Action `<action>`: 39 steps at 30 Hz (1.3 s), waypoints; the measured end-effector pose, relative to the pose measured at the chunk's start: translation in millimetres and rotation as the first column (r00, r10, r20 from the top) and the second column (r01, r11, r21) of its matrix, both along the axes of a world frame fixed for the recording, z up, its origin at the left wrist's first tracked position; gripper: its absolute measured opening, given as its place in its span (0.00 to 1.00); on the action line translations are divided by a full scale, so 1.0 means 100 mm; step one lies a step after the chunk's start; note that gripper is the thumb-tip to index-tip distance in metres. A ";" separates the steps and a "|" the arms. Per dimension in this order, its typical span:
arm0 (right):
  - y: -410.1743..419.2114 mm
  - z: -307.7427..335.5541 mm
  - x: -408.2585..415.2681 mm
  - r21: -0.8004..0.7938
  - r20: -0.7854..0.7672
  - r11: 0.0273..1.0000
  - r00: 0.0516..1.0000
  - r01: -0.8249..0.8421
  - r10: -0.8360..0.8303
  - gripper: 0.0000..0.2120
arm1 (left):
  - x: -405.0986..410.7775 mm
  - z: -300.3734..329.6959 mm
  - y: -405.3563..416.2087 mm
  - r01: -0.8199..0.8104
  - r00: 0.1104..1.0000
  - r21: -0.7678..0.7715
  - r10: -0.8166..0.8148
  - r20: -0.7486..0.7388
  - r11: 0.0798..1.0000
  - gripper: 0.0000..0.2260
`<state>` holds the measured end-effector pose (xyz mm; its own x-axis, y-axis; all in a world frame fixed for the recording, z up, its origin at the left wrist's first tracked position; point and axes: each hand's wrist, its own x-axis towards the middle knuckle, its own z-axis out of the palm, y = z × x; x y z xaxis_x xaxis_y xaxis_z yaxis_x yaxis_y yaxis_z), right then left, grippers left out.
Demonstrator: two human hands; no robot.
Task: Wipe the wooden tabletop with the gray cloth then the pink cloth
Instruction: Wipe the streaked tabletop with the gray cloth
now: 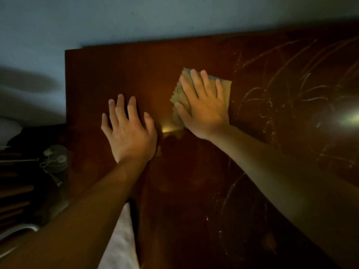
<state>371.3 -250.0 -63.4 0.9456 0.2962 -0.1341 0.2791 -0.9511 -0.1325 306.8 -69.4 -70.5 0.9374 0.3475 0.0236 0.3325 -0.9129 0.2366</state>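
Dim room, dark wooden counter [194, 171] set against pale wall [136, 20]. Right hand [204, 107] pressed flat on gray cloth [179, 94] near counter's far middle — fingers [195, 80] spread wide, palm down, not gripping; cloth looks yellowish in this light. Left hand [130, 131] just left of cloth, flat on bare wood, fingers splayed, holding nothing. Pale streaky wipe marks [281, 94] right of cloth, beside bright glare. Light pinkish cloth [120, 239] at counter's near edge, under left forearm — colour hard to tell.
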 end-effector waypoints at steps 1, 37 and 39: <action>0.03 -0.01 0.10 -0.016 -0.007 1.000 1.000 0.022 -0.023 0.33 | 0.00 0.00 -0.01 0.001 1.000 0.000 -0.001 0.009 1.000 0.25; -0.18 -0.02 -1.24 0.013 0.012 0.974 0.974 -0.225 0.225 0.34 | 0.00 -0.01 0.00 0.015 0.999 0.021 -0.016 0.047 1.000 0.25; -0.06 -0.03 -1.08 0.014 0.008 0.991 0.991 -0.135 0.135 0.33 | 0.00 -0.02 0.01 0.015 0.998 0.021 -0.016 0.058 1.000 0.25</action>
<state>263.7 -256.3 -65.9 0.8978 0.4229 -0.1229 0.4055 -0.9027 -0.1436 306.5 -68.3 -72.8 0.9394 0.3320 0.0854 0.3046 -0.9227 0.2365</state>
